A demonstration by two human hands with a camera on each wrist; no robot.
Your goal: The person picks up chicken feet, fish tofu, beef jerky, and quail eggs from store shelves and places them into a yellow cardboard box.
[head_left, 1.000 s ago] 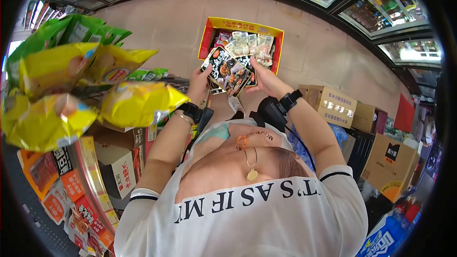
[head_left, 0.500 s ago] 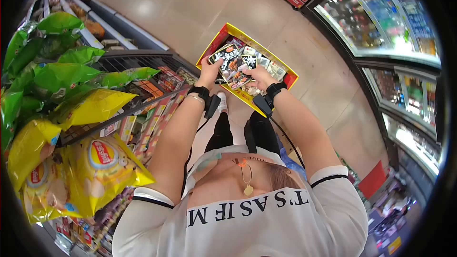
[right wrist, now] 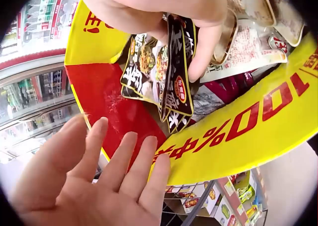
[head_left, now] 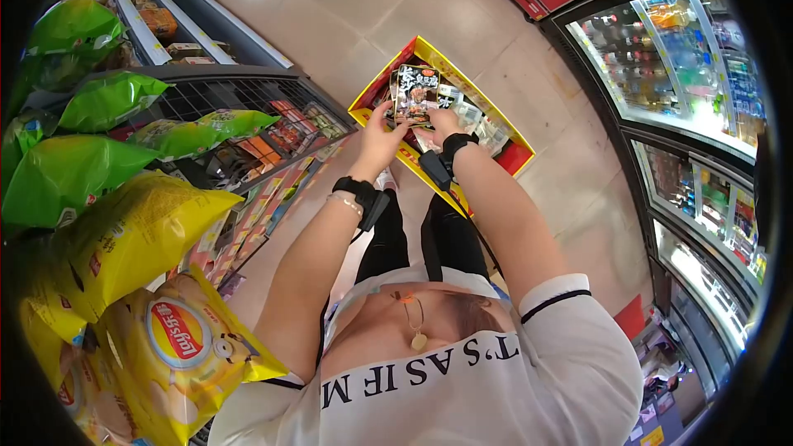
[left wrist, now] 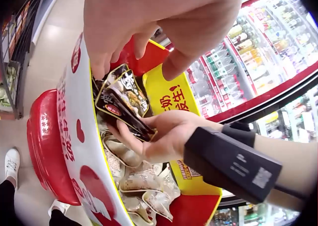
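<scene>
Several black snack packets with white lettering and food pictures stand at the left end of a display box, yellow and red inside. My right hand grips some of them between thumb and fingers, seen best in the right wrist view. Close beside them my left hand is spread with straightened fingers and holds nothing. From the left wrist view, the same left hand hovers over the box's end, fingers pointing down. Pale packets fill the box's other part.
Yellow chip bags and green bags hang close on my left, over a wire rack. Glass-door drink coolers line the right. Under the box is a red rounded base. Tiled floor stretches beyond.
The view has swung round and the box now sits aslant. Earlier both hands held black packets; now the left hand has let go and the packets are lower in the box.
</scene>
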